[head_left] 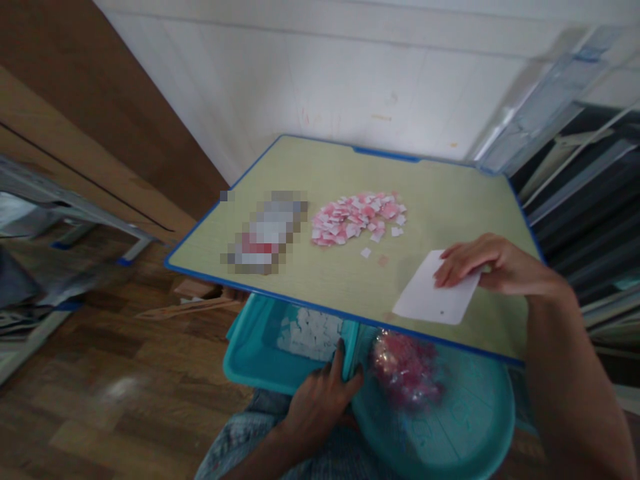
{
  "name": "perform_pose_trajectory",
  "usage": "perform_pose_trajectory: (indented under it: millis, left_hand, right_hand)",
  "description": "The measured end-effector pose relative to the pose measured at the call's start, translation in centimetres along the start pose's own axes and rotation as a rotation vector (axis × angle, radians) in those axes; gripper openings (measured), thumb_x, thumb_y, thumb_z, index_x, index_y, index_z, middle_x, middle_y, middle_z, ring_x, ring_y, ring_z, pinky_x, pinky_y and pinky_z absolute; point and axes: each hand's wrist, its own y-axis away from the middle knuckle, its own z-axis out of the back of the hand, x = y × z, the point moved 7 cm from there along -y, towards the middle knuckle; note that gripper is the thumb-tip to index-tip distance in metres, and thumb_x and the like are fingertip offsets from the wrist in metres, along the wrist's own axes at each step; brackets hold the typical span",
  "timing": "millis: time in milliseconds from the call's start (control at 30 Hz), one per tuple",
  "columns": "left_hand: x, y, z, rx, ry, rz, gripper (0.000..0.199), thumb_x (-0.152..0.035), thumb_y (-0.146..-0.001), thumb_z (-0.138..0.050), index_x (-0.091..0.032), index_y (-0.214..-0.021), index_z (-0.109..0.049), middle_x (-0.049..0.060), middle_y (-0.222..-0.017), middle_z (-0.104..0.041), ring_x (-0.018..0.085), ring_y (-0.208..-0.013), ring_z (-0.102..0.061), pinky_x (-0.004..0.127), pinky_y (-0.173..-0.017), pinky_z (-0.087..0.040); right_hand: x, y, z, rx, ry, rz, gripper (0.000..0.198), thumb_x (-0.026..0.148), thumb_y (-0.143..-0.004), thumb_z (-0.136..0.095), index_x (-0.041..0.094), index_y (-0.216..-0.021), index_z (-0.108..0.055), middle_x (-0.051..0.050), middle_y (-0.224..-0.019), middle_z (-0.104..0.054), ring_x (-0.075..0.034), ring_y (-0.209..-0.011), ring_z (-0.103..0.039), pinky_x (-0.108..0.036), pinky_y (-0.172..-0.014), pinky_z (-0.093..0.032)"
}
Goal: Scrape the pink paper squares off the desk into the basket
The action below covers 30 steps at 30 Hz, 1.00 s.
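Note:
A white sheet of card (pixel 430 297) with a small dark dot near its lower edge lies at the right front of the folding table. My right hand (pixel 473 263) is closed on its upper right part, fingers on top. Below the table's front edge, my left hand (pixel 323 400) rests at the rim of a teal rectangular tray (pixel 245 373), index finger stretched and thumb apart; its other fingers are partly hidden. Small white squares (pixel 310 333) lie in that tray. Beyond the card, a pile of small pink and white squares (pixel 350 217) is spread on the tabletop.
The yellowish table (pixel 430 187) with a blue edge stands against a white wall (pixel 340 87). A blurred-out flat object (pixel 267 230) lies on its left. A round teal basin (pixel 470 427) holds a clear bag of pink pieces (pixel 405 367). Dark folded items (pixel 595 193) stand at right.

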Motion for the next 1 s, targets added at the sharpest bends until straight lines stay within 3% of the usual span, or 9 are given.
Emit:
perform_pose_trajectory:
  millis: [133,267,467,633,700,867,1000]
  left_hand:
    - [0.0,0.0,0.0,0.004,-0.004,0.005,0.08,-0.045,-0.057,-0.073,-0.028,-0.127,-0.039,0.032,-0.133,-0.03,0.029,-0.081,-0.063,0.039,-0.063,-0.051]
    - [0.0,0.0,-0.1,0.001,-0.005,0.012,0.078,-0.046,-0.06,-0.071,-0.028,-0.127,-0.038,0.032,-0.133,-0.03,0.029,-0.079,-0.063,0.039,-0.062,-0.051]
    - [0.0,0.0,-0.2,0.007,0.003,0.011,0.078,-0.045,-0.059,-0.072,-0.028,-0.127,-0.038,0.032,-0.134,-0.029,0.029,-0.08,-0.063,0.039,-0.062,-0.052]
    - [0.0,0.0,0.0,0.024,0.01,0.018,0.077,-0.047,-0.06,-0.071,-0.028,-0.127,-0.038,0.03,-0.135,-0.029,0.029,-0.082,-0.063,0.039,-0.065,-0.052]
    - [0.0,0.0,-0.1,0.035,0.009,0.023,0.078,-0.047,-0.06,-0.071,-0.029,-0.127,-0.038,0.03,-0.135,-0.028,0.029,-0.083,-0.062,0.039,-0.065,-0.052]
    - [0.0,-0.1,-0.3,0.044,0.005,0.025,0.077,-0.046,-0.061,-0.072,-0.028,-0.127,-0.038,0.03,-0.136,-0.026,0.03,-0.084,-0.062,0.04,-0.066,-0.051]
    - [0.0,0.0,-0.2,0.044,0.003,0.021,0.076,-0.045,-0.062,-0.071,-0.029,-0.127,-0.038,0.029,-0.136,-0.028,0.028,-0.083,-0.062,0.039,-0.065,-0.051]
  right_hand:
    - [-0.3,0.7,1.8,-0.218,-0.025,-0.046,0.02,0.013,-0.072,-0.057,0.025,-0.08,-0.07,-0.001,-0.084,-0.072,-0.018,-0.083,-0.066,-0.031,-0.081,-0.049]
    - [-1.3,0.5,2.7,-0.42,0.126,-0.161,0.019,0.016,-0.075,-0.056,0.024,-0.087,-0.069,-0.001,-0.091,-0.071,-0.018,-0.085,-0.066,-0.028,-0.076,-0.052]
    - [-2.3,-0.7,1.2,-0.279,0.12,-0.215,0.021,0.017,-0.076,-0.054,0.023,-0.089,-0.069,-0.002,-0.093,-0.07,-0.019,-0.089,-0.065,-0.029,-0.078,-0.052]
    - [-1.0,0.0,0.7,-0.106,-0.016,-0.174,0.019,0.017,-0.072,-0.057,0.022,-0.083,-0.072,-0.004,-0.087,-0.071,-0.018,-0.08,-0.067,-0.024,-0.067,-0.054]
    - [-0.5,0.3,0.8,-0.093,-0.053,-0.124,0.02,0.017,-0.072,-0.058,0.024,-0.085,-0.072,-0.004,-0.087,-0.071,-0.018,-0.08,-0.067,-0.023,-0.067,-0.053]
    - [-0.1,-0.5,0.8,-0.213,-0.103,-0.012,0.023,0.014,-0.074,-0.057,0.027,-0.088,-0.07,-0.003,-0.092,-0.071,-0.018,-0.09,-0.065,-0.027,-0.077,-0.052]
    - [-0.1,-2.2,-1.3,-0.096,-0.126,0.006,0.03,0.006,-0.071,-0.052,0.022,-0.087,-0.071,-0.004,-0.091,-0.071,-0.019,-0.096,-0.062,-0.035,-0.085,-0.049]
